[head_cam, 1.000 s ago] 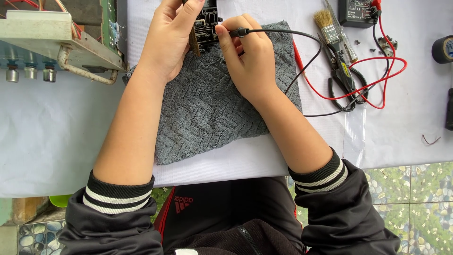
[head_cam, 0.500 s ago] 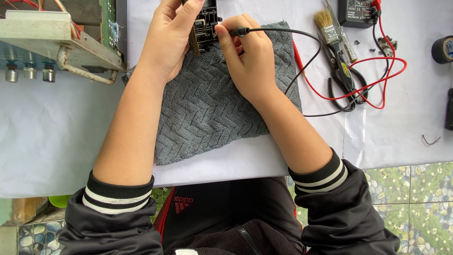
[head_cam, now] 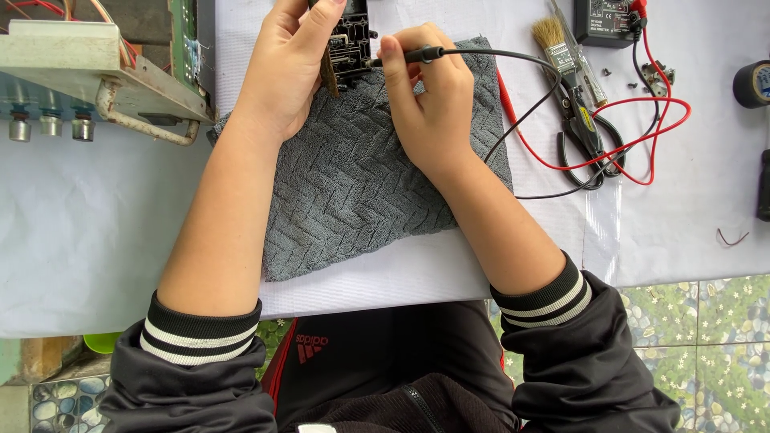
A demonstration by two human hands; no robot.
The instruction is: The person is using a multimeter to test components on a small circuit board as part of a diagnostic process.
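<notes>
My left hand grips a small black circuit board upright at the top edge of the view, above a grey knitted cloth. My right hand pinches a black test probe, whose tip touches the board's right side. The probe's black lead runs right toward a black multimeter. Part of the board is cut off by the frame's top.
An opened metal chassis with knobs and wires sits at the left. To the right lie a paintbrush, pliers, a looped red lead, a tape roll and small screws on the white table cover.
</notes>
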